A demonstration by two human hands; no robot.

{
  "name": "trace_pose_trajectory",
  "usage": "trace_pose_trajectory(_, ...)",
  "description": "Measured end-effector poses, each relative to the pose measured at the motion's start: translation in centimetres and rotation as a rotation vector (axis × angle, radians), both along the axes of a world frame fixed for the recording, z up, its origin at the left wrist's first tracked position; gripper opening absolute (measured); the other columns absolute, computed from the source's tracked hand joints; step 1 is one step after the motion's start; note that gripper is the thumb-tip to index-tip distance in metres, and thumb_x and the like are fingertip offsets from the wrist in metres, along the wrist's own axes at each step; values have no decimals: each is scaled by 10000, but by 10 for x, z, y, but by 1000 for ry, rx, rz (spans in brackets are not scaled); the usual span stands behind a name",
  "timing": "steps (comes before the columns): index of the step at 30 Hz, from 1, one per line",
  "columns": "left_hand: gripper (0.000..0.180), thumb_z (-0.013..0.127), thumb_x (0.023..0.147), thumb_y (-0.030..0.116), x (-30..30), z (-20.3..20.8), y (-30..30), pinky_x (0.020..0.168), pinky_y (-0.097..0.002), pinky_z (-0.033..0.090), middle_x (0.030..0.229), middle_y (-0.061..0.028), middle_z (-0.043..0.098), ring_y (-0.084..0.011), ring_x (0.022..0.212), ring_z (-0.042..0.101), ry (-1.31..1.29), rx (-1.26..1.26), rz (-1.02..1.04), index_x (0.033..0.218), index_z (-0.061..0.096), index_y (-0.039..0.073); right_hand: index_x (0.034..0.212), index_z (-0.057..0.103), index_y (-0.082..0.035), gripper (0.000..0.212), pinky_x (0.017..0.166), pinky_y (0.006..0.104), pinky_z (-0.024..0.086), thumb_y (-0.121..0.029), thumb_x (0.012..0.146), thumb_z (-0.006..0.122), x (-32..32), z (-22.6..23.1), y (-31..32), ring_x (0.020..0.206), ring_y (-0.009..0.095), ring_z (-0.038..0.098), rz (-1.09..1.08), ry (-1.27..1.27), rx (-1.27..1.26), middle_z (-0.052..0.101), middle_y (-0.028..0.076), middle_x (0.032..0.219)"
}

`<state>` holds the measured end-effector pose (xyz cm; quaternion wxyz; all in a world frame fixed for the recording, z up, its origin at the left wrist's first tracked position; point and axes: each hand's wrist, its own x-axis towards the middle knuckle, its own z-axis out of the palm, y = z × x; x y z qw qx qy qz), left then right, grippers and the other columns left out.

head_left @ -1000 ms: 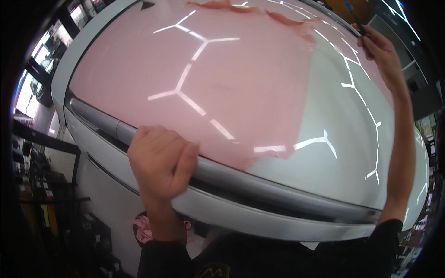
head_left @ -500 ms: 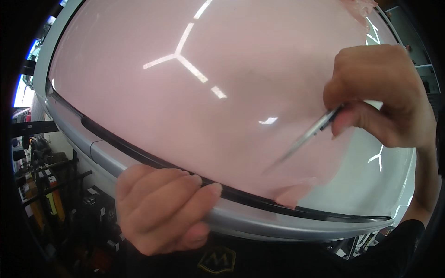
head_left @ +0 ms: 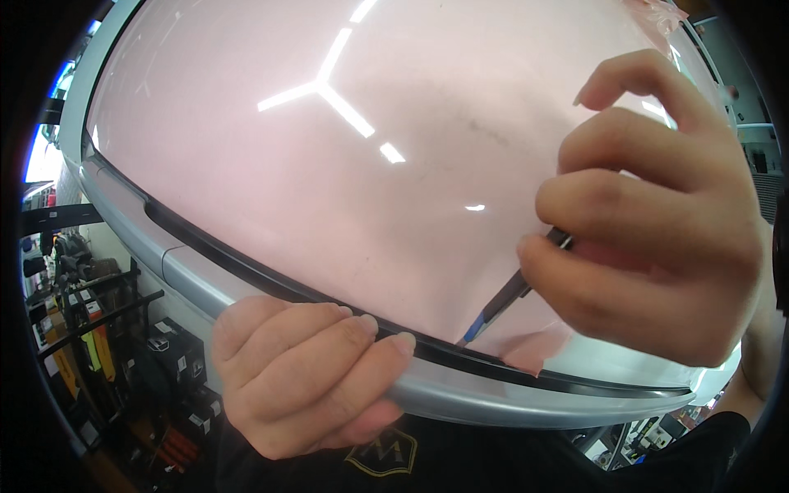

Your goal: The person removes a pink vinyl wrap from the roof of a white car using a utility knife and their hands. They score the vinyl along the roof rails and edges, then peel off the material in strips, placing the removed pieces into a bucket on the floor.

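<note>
Pink film (head_left: 329, 189) covers a glossy, curved car panel, with a black trim strip (head_left: 238, 263) and a silver rail (head_left: 477, 403) along its near edge. My left hand (head_left: 304, 370) is closed over the trim and rail, fingertips on the strip and thumb below. In my right hand (head_left: 657, 214) is a slim, dark cutter knife (head_left: 509, 292), held at a slant with its blue-looking tip down where film meets trim. The index finger is raised and bent. Just right of the tip, a folded flap of film (head_left: 526, 353) lies over the trim.
Right of the film, a bare whitish part of the panel (head_left: 608, 361) shows. More film is crumpled (head_left: 657, 20) at the far right. Shelving with boxes (head_left: 177, 353) stands low on the left, beyond the rail. Ceiling lights reflect in the surface.
My right hand has turned and come nearer, bringing the knife's tip down from above the film to the trim edge. The left hand has shifted slightly right along the rail.
</note>
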<state>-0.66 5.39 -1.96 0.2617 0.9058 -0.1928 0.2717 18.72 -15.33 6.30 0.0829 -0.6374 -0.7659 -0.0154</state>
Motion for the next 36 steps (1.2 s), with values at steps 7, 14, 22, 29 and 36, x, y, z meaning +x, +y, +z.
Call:
trace_pose_trajectory(7,397,537,1027,370,-3,0,0,623,-348,399,845,-62,658,-216,666,640,18,6,-2,869,759,80,801,652,-71,290,829,534,525,-139,533,739,-1,-6,6,740,212,610,6,-111,91,553,31,776)
trace_pose_trajectory(14,353,577,983,352,5,-1,3,645,-364,432,851,-70,660,-227,681,648,26,8,-49,891,764,68,837,632,-106,238,1054,612,469,-110,631,751,48,-2,2,814,209,648,59,-390,93,540,34,786)
trace_pose_trajectory(22,307,580,965,351,-2,7,-8,740,-386,461,896,-48,660,-228,732,666,39,-4,55,888,750,106,1113,642,-151,340,1031,512,427,14,826,718,150,50,-27,984,190,633,-102,-589,-281,645,56,1047)
trace_pose_trajectory(29,266,643,940,298,-6,4,-3,741,-369,483,863,-66,684,-224,773,682,18,-39,33,881,772,73,1178,639,-187,445,1101,514,352,-82,768,774,211,57,-36,1084,178,617,-184,-767,-305,640,10,1061)
trace_pose_trajectory(36,234,686,930,251,0,7,5,764,-348,506,924,-69,713,-229,839,706,15,-46,-44,933,794,43,1061,638,-195,327,1040,485,352,-271,784,795,244,68,-49,1008,218,590,-98,-901,-312,587,24,937)
